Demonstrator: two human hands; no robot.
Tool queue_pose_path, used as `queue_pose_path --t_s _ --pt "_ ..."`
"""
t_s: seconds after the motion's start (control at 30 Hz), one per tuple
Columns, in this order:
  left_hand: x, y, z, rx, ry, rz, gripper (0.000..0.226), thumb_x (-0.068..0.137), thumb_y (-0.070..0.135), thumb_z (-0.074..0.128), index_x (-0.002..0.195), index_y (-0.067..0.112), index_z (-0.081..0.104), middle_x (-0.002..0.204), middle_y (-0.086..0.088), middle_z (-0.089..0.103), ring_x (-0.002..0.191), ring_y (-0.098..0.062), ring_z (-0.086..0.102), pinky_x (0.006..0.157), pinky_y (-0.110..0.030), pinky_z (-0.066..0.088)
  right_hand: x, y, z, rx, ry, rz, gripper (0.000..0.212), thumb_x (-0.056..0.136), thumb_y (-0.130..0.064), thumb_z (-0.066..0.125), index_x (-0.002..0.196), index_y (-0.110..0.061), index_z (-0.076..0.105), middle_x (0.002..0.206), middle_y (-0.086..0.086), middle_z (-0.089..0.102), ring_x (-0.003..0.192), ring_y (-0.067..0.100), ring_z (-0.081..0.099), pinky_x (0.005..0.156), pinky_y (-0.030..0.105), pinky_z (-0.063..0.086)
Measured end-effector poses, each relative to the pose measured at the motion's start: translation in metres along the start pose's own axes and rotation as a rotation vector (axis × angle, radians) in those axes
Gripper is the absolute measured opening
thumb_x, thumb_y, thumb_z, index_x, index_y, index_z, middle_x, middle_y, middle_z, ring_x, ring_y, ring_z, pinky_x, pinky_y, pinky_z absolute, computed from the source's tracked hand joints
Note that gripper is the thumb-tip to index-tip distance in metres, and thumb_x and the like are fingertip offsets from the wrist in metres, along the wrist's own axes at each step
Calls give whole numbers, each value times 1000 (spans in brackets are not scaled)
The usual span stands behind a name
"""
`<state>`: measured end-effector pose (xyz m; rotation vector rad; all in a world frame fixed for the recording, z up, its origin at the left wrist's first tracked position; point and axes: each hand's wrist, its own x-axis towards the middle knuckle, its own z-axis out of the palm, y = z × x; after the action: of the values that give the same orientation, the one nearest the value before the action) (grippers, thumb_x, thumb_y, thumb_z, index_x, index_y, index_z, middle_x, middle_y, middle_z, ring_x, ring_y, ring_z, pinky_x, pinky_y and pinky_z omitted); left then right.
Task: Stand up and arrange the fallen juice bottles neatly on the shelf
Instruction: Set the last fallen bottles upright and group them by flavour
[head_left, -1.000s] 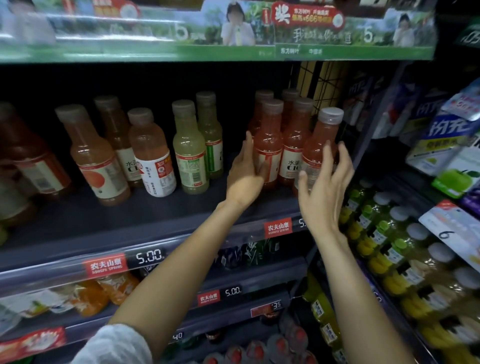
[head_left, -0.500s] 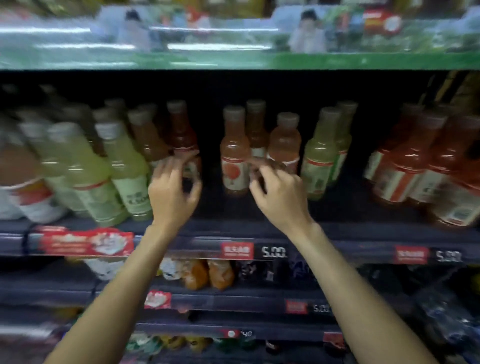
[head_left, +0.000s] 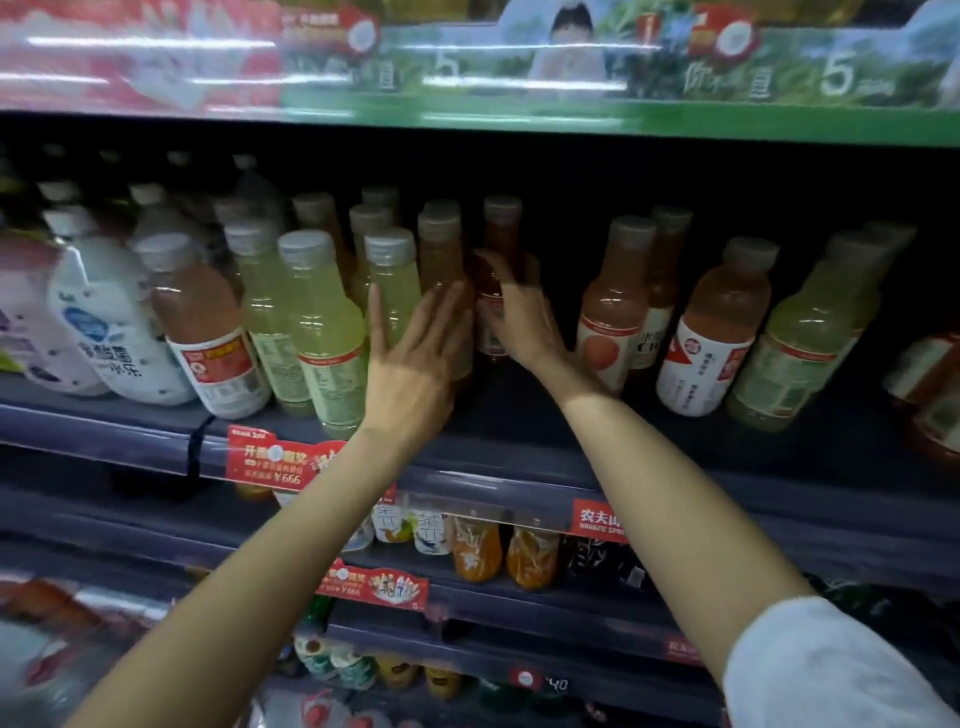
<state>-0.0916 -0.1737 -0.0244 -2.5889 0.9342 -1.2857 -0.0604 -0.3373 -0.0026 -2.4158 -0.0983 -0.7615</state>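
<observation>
Juice bottles stand upright along the dark shelf (head_left: 545, 457). My left hand (head_left: 415, 358) has straight, spread fingers laid flat against an amber bottle (head_left: 441, 260), next to a pale yellow-green bottle (head_left: 392, 280). My right hand (head_left: 519, 312) reaches in beside it with fingers wrapped on a dark red bottle (head_left: 501, 239) at its label; the lower half of that bottle is hidden by the hand. More yellow-green bottles (head_left: 322, 322) stand to the left. An orange-pink bottle (head_left: 613, 306) and a red-labelled one (head_left: 711, 332) stand to the right.
White milky-drink bottles (head_left: 104, 322) fill the shelf's far left. A green and red banner (head_left: 519, 78) runs overhead. Red price tags (head_left: 280, 462) hang on the shelf's front rail. Lower shelves hold orange drinks (head_left: 475, 551) and small bottles (head_left: 332, 660).
The view has swung left along the shelf. Both hands moved from curled in front of the bottles to touching them: left hand flattened on the amber bottle, right hand on the dark red one.
</observation>
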Motion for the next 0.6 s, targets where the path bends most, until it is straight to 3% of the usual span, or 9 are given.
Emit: queue_pose_path --t_s 0.13,0.23,0.3,0.37,0.47,0.6 --pt "0 0 1 -87 9 -2 57 72 18 68 128 9 57 147 -10 42 137 -26 34 111 -65 -7 -23 -1 -7 -57 58 -36 57 89 -16 62 140 -23 39 136 21 36 117 36 50 95 40 46" --pt "-1 10 -6 -204 107 -79 48 78 25 62 125 14 59 138 -9 51 136 -24 35 112 -63 -3 -52 -4 -21 -21 82 -27 59 87 -19 63 138 -28 34 133 14 37 117 31 48 93 42 46" --pt "-4 21 -9 -372 173 -127 49 81 26 58 129 15 54 132 -8 55 131 -25 40 115 -58 10 -71 -7 -33 113 127 -3 68 81 -15 71 135 -24 31 132 8 41 117 22 50 93 39 48" --pt "-4 38 -12 -668 191 -148 54 83 25 59 134 11 46 130 -11 54 124 -28 46 108 -45 33 -90 -7 -47 265 193 29 76 75 -14 77 131 -24 27 126 1 47 113 12 53 92 30 49" --pt "4 73 -20 -1027 22 -156 73 81 28 62 145 14 31 142 -8 45 128 -23 44 101 -31 40 -118 -1 -70 341 327 71 85 70 -13 82 130 -32 25 130 4 49 118 11 53 96 27 48" --pt "24 121 -32 -1334 -179 -171 89 76 28 76 147 34 23 144 7 44 128 -10 47 100 -32 46 -145 18 -113 441 431 172 91 70 -8 82 137 -20 22 131 4 50 123 11 51 102 33 45"
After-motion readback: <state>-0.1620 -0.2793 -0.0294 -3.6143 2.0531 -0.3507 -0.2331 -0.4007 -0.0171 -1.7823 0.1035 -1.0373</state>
